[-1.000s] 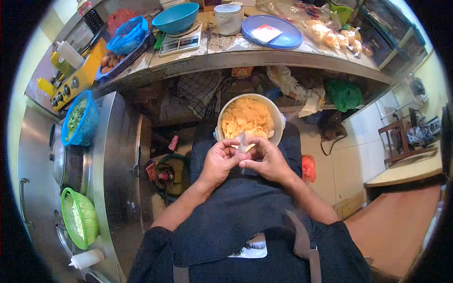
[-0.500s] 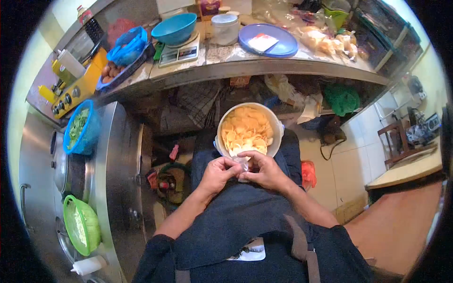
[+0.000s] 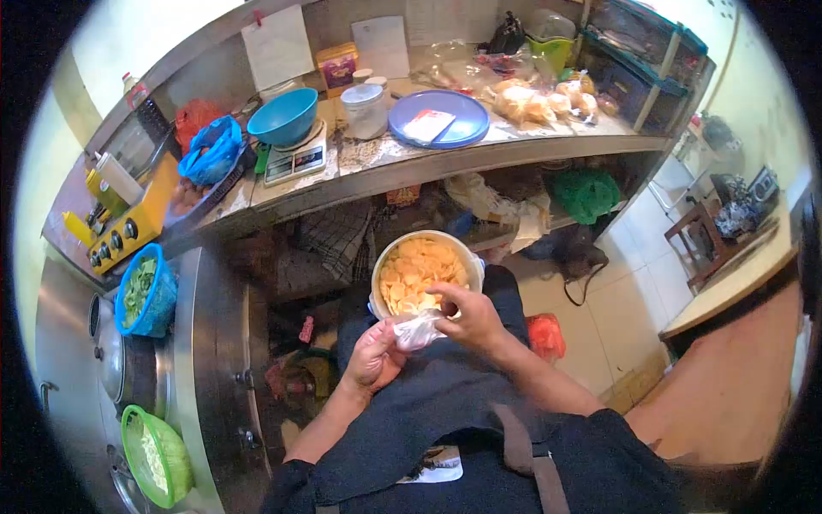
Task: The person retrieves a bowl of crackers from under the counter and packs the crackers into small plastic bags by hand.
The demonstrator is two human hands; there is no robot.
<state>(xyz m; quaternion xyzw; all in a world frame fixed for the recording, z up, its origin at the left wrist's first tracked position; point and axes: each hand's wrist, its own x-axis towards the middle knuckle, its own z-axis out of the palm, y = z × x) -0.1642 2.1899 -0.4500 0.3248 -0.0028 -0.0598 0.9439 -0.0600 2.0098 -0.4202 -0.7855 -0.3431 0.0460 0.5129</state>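
Observation:
A small clear plastic bag [image 3: 418, 331] is stretched between my two hands, over my lap. My left hand [image 3: 375, 358] pinches its left side between thumb and fingers. On the right side, my right hand [image 3: 471, 319] grips the bag's edge near the thumb, its index finger raised and bent. Just beyond the hands, a white tub [image 3: 476, 272] sits on my lap, filled with thin yellow-orange chips [image 3: 419, 267]. The right hand's fingertips hang over the near part of the chips.
Ahead, the counter holds a blue bowl [image 3: 282, 117] on a scale [image 3: 295, 163], a purple-blue tray [image 3: 438, 118] and filled plastic bags [image 3: 535, 103]. To the left are a blue basket of greens [image 3: 141, 295] and a green basket [image 3: 158, 458]. A red bag [image 3: 545, 336] lies at my right.
My hands have drawn apart, spreading the small bag that was bunched between my fingertips. The right index finger has lifted. The head view has shifted, showing more of the wall behind the counter.

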